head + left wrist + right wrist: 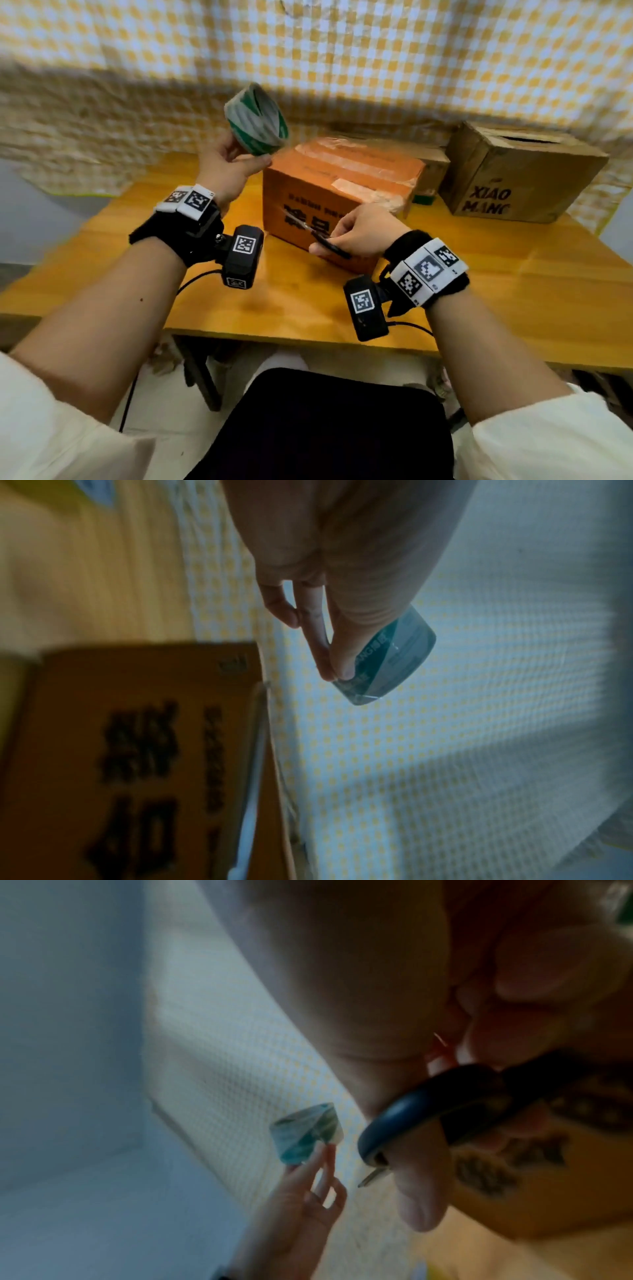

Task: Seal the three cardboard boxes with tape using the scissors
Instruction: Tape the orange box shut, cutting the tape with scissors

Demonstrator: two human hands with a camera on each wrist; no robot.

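My left hand (236, 161) holds a green-and-white tape roll (257, 118) up in the air, left of the orange box (342, 192); the fingertips pinch its edge, as the left wrist view shows on the roll (394, 658). My right hand (359, 233) grips black-handled scissors (325, 240) in front of the orange box's near face, blades pointing left. In the right wrist view the scissor handle (428, 1110) loops round my thumb, and the roll (304, 1134) shows beyond. The orange box bears strips of tape on its top. A brown box (513, 174) stands at the right.
A third cardboard box (431, 168) sits behind the orange one, mostly hidden. All stand on a wooden table (513, 291) against a yellow checked cloth backdrop (376, 51). The table's near edge runs just above my lap.
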